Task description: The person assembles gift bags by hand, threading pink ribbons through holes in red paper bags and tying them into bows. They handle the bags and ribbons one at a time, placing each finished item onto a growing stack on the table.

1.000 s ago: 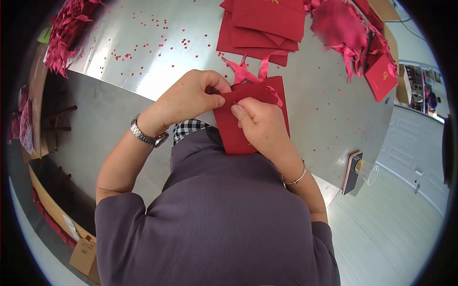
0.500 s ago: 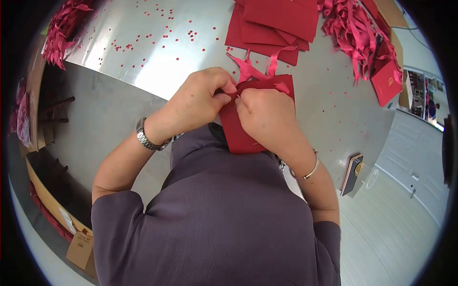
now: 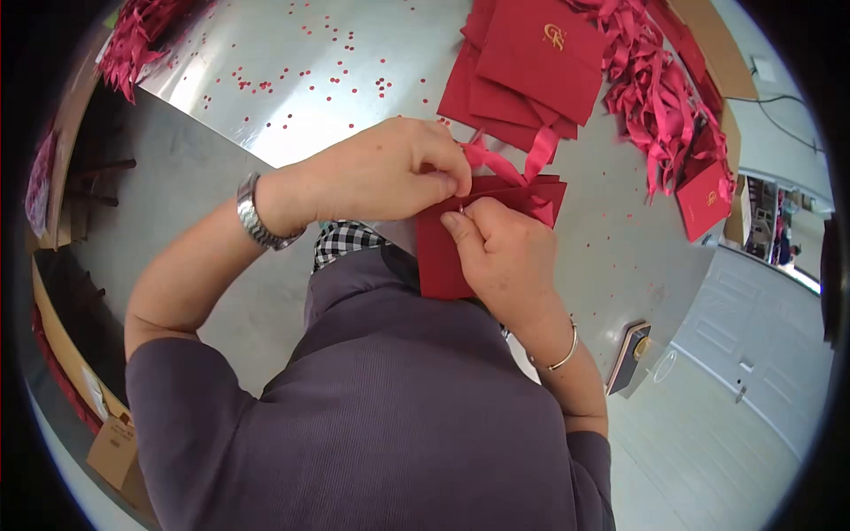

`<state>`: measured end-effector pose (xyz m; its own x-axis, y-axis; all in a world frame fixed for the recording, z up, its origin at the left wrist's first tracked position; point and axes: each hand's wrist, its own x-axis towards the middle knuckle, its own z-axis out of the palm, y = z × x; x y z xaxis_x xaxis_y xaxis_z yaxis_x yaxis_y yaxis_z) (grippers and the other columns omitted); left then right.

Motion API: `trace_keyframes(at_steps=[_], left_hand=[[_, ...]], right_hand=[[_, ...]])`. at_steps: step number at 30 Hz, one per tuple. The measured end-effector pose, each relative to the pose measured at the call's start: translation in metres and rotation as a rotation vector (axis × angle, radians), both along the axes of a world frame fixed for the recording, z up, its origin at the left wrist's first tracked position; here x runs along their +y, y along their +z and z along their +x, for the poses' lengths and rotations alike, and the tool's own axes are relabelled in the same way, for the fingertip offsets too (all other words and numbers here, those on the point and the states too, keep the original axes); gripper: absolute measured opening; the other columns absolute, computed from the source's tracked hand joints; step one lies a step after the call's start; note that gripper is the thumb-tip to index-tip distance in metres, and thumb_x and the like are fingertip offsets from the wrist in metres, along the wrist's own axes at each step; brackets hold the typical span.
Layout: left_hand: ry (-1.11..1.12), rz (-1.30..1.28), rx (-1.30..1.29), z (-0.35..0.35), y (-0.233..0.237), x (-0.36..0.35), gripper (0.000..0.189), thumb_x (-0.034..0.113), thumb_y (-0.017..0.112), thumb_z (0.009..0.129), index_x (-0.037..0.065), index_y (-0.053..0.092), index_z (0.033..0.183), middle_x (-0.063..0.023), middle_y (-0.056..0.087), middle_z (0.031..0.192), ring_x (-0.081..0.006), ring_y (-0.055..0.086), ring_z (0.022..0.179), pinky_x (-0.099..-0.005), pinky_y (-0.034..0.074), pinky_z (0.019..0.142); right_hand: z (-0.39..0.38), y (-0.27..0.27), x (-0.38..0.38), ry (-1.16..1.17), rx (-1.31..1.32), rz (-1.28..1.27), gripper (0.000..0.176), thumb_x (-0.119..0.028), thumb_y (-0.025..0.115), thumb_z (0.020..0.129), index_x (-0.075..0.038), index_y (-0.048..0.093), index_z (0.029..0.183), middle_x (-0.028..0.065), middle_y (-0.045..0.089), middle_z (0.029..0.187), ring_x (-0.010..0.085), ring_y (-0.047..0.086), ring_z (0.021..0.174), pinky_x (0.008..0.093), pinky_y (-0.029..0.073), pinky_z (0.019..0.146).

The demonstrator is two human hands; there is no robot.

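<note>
A red paper bag (image 3: 440,257) is upright at the table edge, close to my body. A pink-red ribbon (image 3: 506,166) loops up from its top. At the bag's upper left corner, my left hand (image 3: 398,168) is closed, thumb and forefinger pinched on the rim. My right hand (image 3: 512,252) lies over the bag's front, also in a pinch just below the left fingertips. A tiny pale tip shows at its thumb and forefinger; what it belongs to is hidden. Another bit of ribbon pokes out behind the right knuckles.
Beyond the bag lies a stack of red bags (image 3: 540,66) with a gold mark. Ribboned bags (image 3: 660,115) are heaped at the right, and more ribbons (image 3: 133,49) at the far left. Red paper dots dot the metal table (image 3: 611,212). A phone (image 3: 628,358) lies near the right edge.
The camera view has shifted, bringing the stack's gold mark into sight. My right hand has dropped slightly from the bag's rim; my left hand keeps its pinch there.
</note>
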<state>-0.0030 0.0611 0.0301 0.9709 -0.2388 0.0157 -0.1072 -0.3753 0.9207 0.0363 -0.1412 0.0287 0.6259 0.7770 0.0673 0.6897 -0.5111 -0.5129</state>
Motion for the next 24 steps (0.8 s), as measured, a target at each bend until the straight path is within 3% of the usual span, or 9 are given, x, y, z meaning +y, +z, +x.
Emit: trace_keyframes(at_steps=[2,5,9,14,16,19,21,22,24], left_hand=[[-0.061,0.008,0.25,0.009,0.008,0.0,0.015,0.001,0.059,0.084,0.002,0.068,0.096,-0.0095,0.063,0.09,-0.0198,0.062,0.08,-0.0303,0.049,0.074],[-0.083,0.051,0.151,0.012,0.001,-0.002,0.013,0.001,0.06,0.082,0.002,0.068,0.093,-0.0097,0.062,0.089,-0.0206,0.063,0.079,-0.0317,0.05,0.073],[-0.237,0.302,0.24,0.017,0.0,-0.001,0.011,0.003,0.063,0.079,0.003,0.069,0.088,-0.0102,0.061,0.092,-0.0249,0.062,0.082,-0.0348,0.05,0.075],[-0.279,0.35,0.087,0.013,-0.011,-0.002,0.005,0.002,0.064,0.077,0.004,0.066,0.081,-0.0093,0.058,0.092,-0.0264,0.059,0.09,-0.0352,0.05,0.075],[-0.258,0.328,-0.008,0.006,-0.014,-0.005,0.005,0.002,0.064,0.077,0.005,0.065,0.08,-0.0087,0.058,0.094,-0.0262,0.058,0.093,-0.0354,0.05,0.076],[-0.187,0.614,-0.126,-0.001,-0.007,-0.009,0.01,0.003,0.064,0.078,0.006,0.065,0.087,-0.0069,0.057,0.103,-0.0264,0.057,0.1,-0.0372,0.052,0.079],[-0.184,0.635,-0.15,-0.001,-0.01,-0.009,0.009,0.005,0.064,0.078,0.007,0.066,0.086,-0.0079,0.058,0.1,-0.0273,0.058,0.1,-0.0371,0.053,0.081],[-0.175,0.653,-0.171,-0.001,-0.012,-0.009,0.008,0.006,0.064,0.078,0.007,0.067,0.086,-0.0089,0.059,0.097,-0.0281,0.059,0.101,-0.0369,0.053,0.082],[-0.182,0.647,-0.156,-0.001,-0.011,-0.007,0.008,0.006,0.063,0.079,0.007,0.067,0.086,-0.0092,0.059,0.097,-0.028,0.059,0.101,-0.0373,0.053,0.082]], right_hand=[[-0.002,-0.003,0.0,-0.032,-0.03,0.018,0.031,-0.029,0.066,0.086,-0.008,0.053,0.069,0.0096,0.059,0.058,0.0306,0.06,0.051,0.0417,0.044,0.046],[-0.005,-0.008,0.002,-0.078,0.008,-0.03,0.024,-0.024,0.069,0.085,-0.006,0.061,0.071,0.013,0.06,0.063,0.0325,0.06,0.057,0.0407,0.045,0.051],[-0.013,-0.02,0.003,-0.096,-0.014,0.019,0.023,-0.026,0.071,0.083,-0.008,0.063,0.072,0.0108,0.061,0.061,0.0302,0.061,0.055,0.0388,0.046,0.05],[-0.02,-0.033,0.003,-0.096,-0.112,0.098,0.032,-0.032,0.072,0.082,-0.01,0.053,0.068,0.0056,0.058,0.055,0.0246,0.059,0.047,0.0359,0.043,0.041],[-0.023,-0.031,-0.001,-0.087,-0.154,0.133,0.027,-0.029,0.074,0.079,-0.01,0.056,0.073,0.0056,0.06,0.06,0.0239,0.06,0.051,0.0353,0.045,0.045],[-0.03,-0.002,-0.011,-0.007,-0.226,0.072,0.032,-0.023,0.079,0.07,-0.007,0.062,0.092,0.0066,0.063,0.077,0.022,0.061,0.068,0.033,0.047,0.058],[-0.026,0.0,-0.026,0.152,-0.262,0.388,0.035,-0.02,0.081,0.068,-0.007,0.064,0.096,0.0067,0.063,0.079,0.0224,0.061,0.07,0.0335,0.047,0.059],[-0.025,0.012,-0.039,0.18,-0.261,0.398,0.036,-0.015,0.08,0.068,-0.006,0.065,0.099,0.0073,0.064,0.082,0.0239,0.061,0.069,0.0336,0.047,0.061],[-0.029,0.001,-0.066,-0.06,-0.231,0.437,0.028,-0.01,0.077,0.073,-0.004,0.065,0.098,0.0073,0.065,0.084,0.0218,0.061,0.068,0.0313,0.048,0.06]])
